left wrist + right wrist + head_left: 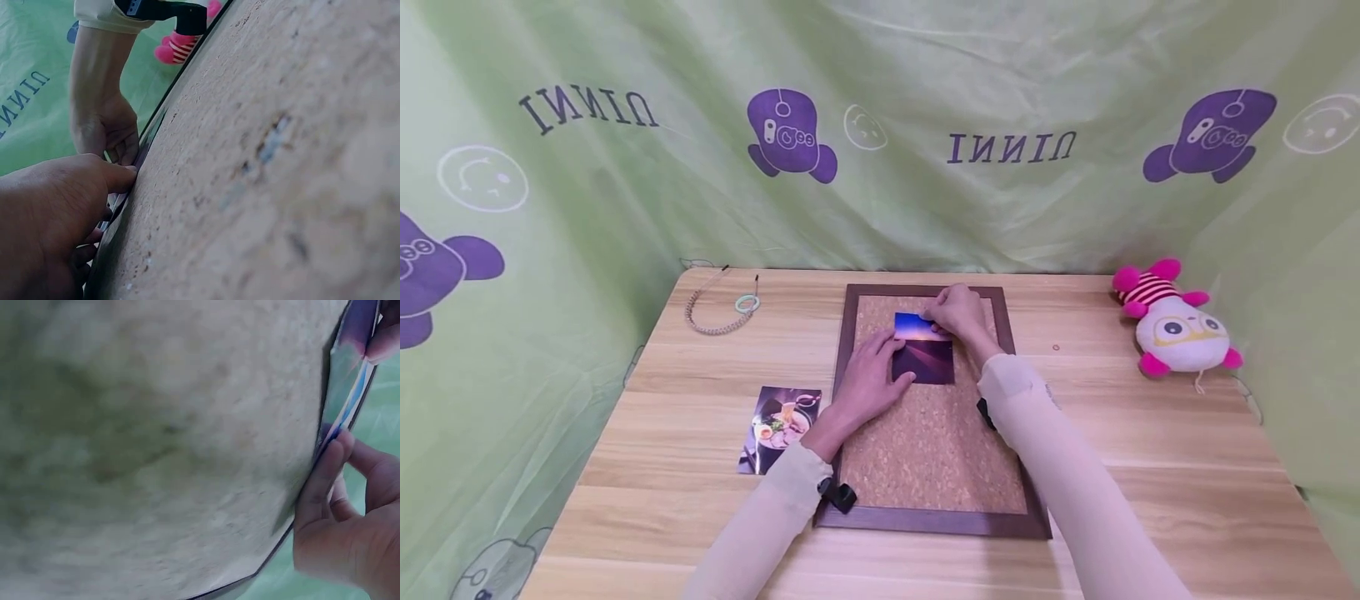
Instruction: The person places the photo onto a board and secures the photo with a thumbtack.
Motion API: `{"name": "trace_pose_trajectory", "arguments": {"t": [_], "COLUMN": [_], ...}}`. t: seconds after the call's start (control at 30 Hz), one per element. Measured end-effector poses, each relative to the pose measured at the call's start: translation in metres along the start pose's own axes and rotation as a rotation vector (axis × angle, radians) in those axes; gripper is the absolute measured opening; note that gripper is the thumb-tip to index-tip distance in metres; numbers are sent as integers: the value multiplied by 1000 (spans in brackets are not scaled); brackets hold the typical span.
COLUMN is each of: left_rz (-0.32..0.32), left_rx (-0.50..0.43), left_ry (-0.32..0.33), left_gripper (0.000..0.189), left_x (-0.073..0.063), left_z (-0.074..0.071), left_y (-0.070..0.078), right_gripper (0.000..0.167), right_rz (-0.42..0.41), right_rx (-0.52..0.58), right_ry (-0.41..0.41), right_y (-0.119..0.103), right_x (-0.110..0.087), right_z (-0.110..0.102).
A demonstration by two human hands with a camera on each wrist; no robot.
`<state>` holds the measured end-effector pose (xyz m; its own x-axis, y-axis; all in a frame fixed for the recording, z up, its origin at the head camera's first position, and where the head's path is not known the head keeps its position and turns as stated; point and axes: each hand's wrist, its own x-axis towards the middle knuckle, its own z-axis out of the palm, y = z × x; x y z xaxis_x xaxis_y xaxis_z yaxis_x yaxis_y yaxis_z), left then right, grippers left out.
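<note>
A photo [925,358] of a blue and purple sunset over a road lies on the cork board [925,450], in its upper half. My left hand [868,379] rests along the photo's left side, fingers extended and thumb near its lower left corner. At the upper right corner, my right hand [958,315] has its fingers bent and pinches the photo's edge between thumb and forefinger. The right wrist view shows those fingertips [340,440] together at the photo [347,381], its surface slightly bowed. Seen from the left wrist, the left hand [69,206] is close beside the right hand [112,128].
Left of the board's dark frame [932,522] lies a ramen photo [782,429]. A beaded headband [718,330] and a mint-coloured ring [747,303] are at the back left. A plush toy [1180,329] lies back right, a small ring [1056,347] nearer the board. Green curtain [925,217] surrounds the table.
</note>
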<state>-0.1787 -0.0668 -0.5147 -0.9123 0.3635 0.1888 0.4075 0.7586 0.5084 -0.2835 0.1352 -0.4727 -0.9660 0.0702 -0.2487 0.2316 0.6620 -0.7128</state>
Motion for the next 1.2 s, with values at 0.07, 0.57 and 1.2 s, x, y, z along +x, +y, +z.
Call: {"name": "trace_pose_trajectory", "arguments": {"t": [0.07,0.57,1.2], "left_rz": [-5,3,17], "left_rx": [0,-21,-84], "left_ry": [-2,6,5], "left_gripper": [57,58,60], "left_x": [0,-1,-1], "left_z": [0,0,0], "left_y": [0,-2,-4], "right_gripper": [22,20,33], "right_rz": [-7,-47,-235], "right_rx": [30,179,165], "right_ry": [-23,-208,-158], "right_y": [3,7,18], "right_x": [0,-5,-51], "right_z": [-1,-17,-24]}}
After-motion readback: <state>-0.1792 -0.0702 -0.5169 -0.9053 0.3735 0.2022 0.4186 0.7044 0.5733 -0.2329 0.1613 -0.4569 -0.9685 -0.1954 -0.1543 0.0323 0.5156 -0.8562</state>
